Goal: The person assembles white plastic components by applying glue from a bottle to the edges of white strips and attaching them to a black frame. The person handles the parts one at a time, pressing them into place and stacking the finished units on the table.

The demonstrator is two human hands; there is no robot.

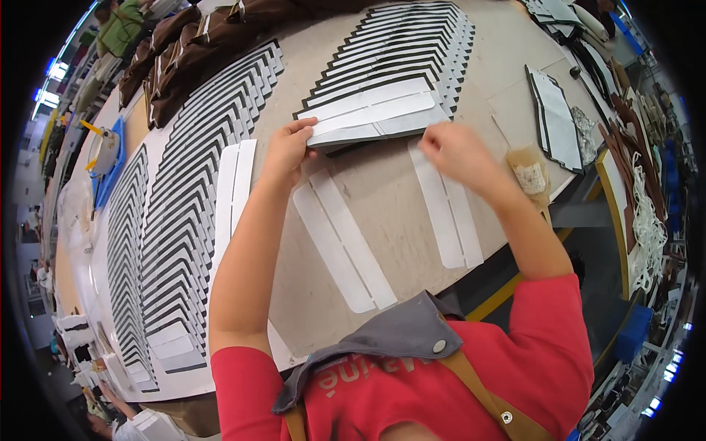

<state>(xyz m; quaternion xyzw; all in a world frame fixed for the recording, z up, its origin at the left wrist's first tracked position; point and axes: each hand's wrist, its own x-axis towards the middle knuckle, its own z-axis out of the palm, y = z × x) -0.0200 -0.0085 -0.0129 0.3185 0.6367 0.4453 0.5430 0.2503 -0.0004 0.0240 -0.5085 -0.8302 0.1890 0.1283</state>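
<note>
My left hand (293, 151) pinches the left end of a flat grey panel (353, 134) with dark edges, its thumb on top and its fingers beneath. On this panel lies a white strip (371, 109) with a thin slit along its middle. My right hand (454, 151) is closed and slightly blurred at the panel's right end; what its fingertips hold, if anything, is hidden. The panel's near edge is lifted off the table. Between my forearms lie two loose white slit strips, a left one (346, 242) and a right one (450, 213).
Beyond my hands runs an overlapping row of dark-edged panels (401, 40); more rows (198, 184) lie to the left. Another panel (555, 121) and a brown paper packet (528, 173) sit at right. Brown bundles (184, 66) line the far left, near a blue tray (110, 173).
</note>
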